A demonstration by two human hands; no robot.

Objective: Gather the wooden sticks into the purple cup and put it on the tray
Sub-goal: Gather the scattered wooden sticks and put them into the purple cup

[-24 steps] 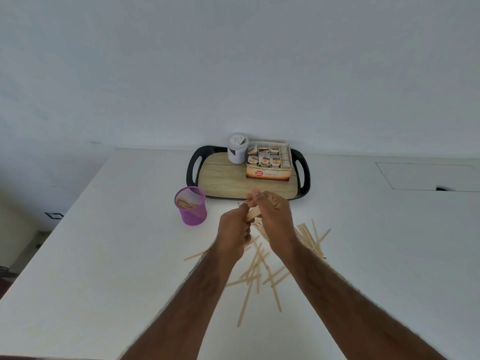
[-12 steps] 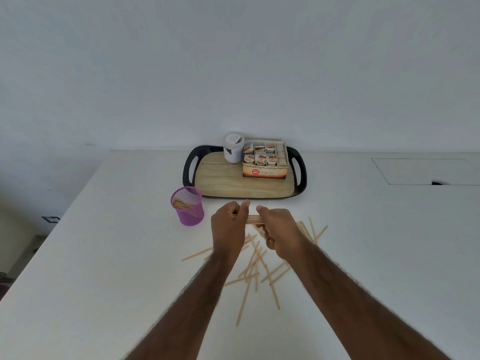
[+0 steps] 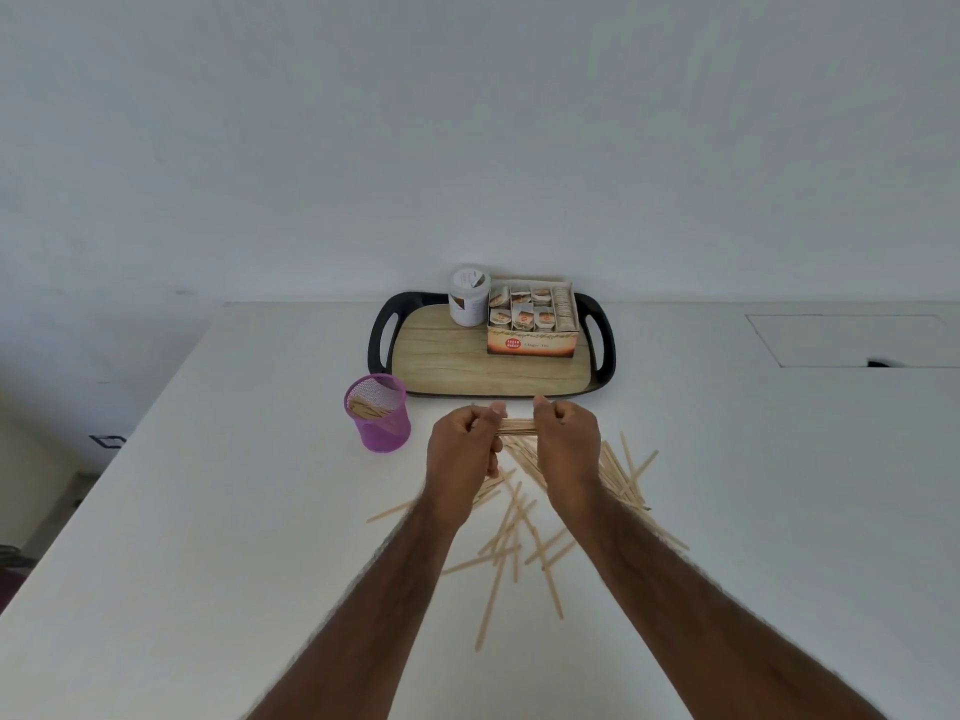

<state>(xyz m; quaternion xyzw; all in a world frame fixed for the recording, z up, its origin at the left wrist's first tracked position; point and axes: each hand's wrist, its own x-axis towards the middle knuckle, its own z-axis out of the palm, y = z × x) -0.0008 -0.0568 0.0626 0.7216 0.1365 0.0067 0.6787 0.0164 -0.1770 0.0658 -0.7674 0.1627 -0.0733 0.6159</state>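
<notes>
Left hand (image 3: 464, 449) and right hand (image 3: 566, 443) each curled round one end of bundle of sticks (image 3: 516, 426), held level above table (image 3: 208, 511). Loose sticks (image 3: 511, 532) scattered on table under and near side of hands, more to right. Purple cup (image 3: 378, 414) upright just left of hands, some sticks inside. Tray (image 3: 379, 339) on far side, carrying jar (image 3: 468, 294) and box (image 3: 533, 330).
</notes>
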